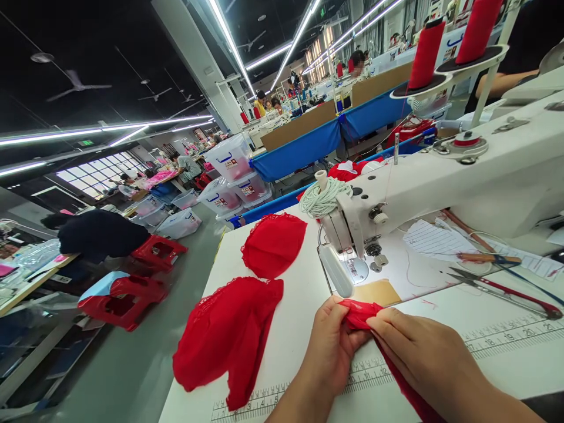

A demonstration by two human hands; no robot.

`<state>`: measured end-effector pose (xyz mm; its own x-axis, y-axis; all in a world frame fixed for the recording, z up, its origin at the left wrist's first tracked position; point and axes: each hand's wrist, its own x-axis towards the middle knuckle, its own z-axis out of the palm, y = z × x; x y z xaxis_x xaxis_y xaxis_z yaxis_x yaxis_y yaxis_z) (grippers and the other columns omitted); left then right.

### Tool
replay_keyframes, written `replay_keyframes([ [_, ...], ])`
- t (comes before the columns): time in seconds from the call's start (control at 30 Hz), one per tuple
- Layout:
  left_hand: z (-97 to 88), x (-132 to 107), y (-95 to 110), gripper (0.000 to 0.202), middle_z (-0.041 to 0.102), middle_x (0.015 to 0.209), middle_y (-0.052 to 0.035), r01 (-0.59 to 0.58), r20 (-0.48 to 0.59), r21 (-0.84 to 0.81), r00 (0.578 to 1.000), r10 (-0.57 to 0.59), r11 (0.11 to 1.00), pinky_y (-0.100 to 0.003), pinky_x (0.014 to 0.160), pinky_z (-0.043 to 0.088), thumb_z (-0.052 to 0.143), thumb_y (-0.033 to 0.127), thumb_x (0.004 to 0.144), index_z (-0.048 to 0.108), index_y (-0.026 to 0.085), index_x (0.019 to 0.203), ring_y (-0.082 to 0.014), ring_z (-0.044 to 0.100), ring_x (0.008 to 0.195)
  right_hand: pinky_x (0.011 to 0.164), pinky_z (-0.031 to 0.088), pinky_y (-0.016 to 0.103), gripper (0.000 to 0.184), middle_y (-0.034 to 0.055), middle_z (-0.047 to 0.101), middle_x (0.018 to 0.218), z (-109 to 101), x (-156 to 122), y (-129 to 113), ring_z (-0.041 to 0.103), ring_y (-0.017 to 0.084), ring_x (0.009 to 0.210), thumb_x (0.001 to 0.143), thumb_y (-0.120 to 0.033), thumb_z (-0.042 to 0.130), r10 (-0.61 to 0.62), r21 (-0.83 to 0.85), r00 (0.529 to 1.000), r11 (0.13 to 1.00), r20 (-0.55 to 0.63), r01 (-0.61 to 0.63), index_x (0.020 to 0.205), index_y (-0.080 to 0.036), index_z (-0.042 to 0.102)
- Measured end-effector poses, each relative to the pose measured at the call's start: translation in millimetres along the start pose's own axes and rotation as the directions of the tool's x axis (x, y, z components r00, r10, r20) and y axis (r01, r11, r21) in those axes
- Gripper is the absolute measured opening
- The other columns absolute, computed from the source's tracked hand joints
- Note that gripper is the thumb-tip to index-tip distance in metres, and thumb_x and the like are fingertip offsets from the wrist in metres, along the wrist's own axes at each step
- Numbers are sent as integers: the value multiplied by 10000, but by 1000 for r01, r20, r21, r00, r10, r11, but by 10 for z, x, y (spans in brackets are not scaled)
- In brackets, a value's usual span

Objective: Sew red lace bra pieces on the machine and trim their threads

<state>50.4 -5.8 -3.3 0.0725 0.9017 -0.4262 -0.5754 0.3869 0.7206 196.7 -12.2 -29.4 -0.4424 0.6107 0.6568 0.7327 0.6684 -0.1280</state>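
Note:
Between my two hands a piece of red fabric (359,314) is pinched, and a strip of it hangs down below my right hand. My left hand (330,346) grips its left end with thumb and fingers closed. The other end is held by my right hand (418,346), fingers pressed together. Just beyond them stands a white sewing machine (458,176), its needle area lit. To the left on the table lie a red lace-edged bra cup (275,244) and a larger red bra piece (224,335) with a side panel.
Scissors (506,291) and a wooden-handled tool (489,258) lie right of the needle area near paper pieces (436,239). A printed ruler (493,341) runs along the table front. Red thread cones (426,56) stand above. Red stools (123,299) and plastic bins (229,155) stand beyond the table.

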Motion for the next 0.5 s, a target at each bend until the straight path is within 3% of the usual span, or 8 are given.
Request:
replay_keyframes([
  [0.17,13,-21,30,176,645,698,-46,36,25,3,999,-36,999,-249,645,508,721,260,698,630,110,715,-131,595,652,400,363,232,289,-8,651,666,29,-19,29,594,137,464,905,-106,315,40,8,999,999,-2,-40,1026,-187,565],
  [0.33,64,-74,54,184,668,808,-80,-8,167,120,986,-12,993,-253,751,492,703,272,747,668,104,816,-162,622,787,396,415,217,313,-9,682,690,38,-10,44,632,126,486,942,-186,312,159,60,986,985,48,-162,959,-219,622],
  [0.5,66,-80,7,214,644,760,-39,-31,67,168,998,20,985,-229,750,482,768,241,687,642,117,809,-130,610,751,421,470,236,304,-5,726,792,61,26,80,680,143,568,947,-246,336,262,125,962,954,81,-271,945,-239,640],
])
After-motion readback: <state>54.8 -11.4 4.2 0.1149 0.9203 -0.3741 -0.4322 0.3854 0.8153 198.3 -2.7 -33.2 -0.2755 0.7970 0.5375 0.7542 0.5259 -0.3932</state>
